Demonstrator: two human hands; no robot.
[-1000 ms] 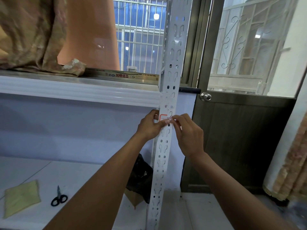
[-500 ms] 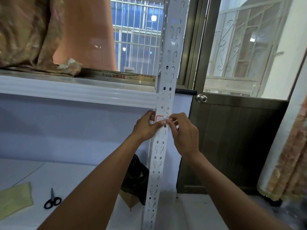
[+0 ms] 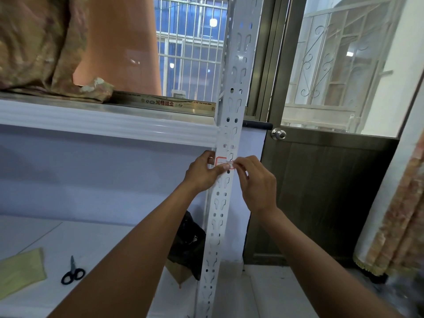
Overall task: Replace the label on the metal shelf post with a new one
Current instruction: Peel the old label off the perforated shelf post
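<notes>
A white perforated metal shelf post (image 3: 231, 92) runs upright through the middle of the view. A small white label with a red border (image 3: 221, 160) sits on its front face, just below the upper shelf beam. My left hand (image 3: 203, 172) wraps the post's left edge, its thumb pressing on the label's lower edge. My right hand (image 3: 257, 182) comes in from the right, thumb and forefinger pinched at the label's right end. The fingers hide most of the label.
Black scissors (image 3: 72, 271) and a yellow-green sheet (image 3: 20, 270) lie on the lower white shelf (image 3: 96, 244) at bottom left. A black bag (image 3: 187, 244) sits behind the post. Patterned cloth (image 3: 43, 47) rests on the upper shelf. A dark door with a knob (image 3: 278, 134) stands right.
Both hands stay at the label on the post; the thumbs have shifted slightly along it. The view has moved a little, nothing else changed.
</notes>
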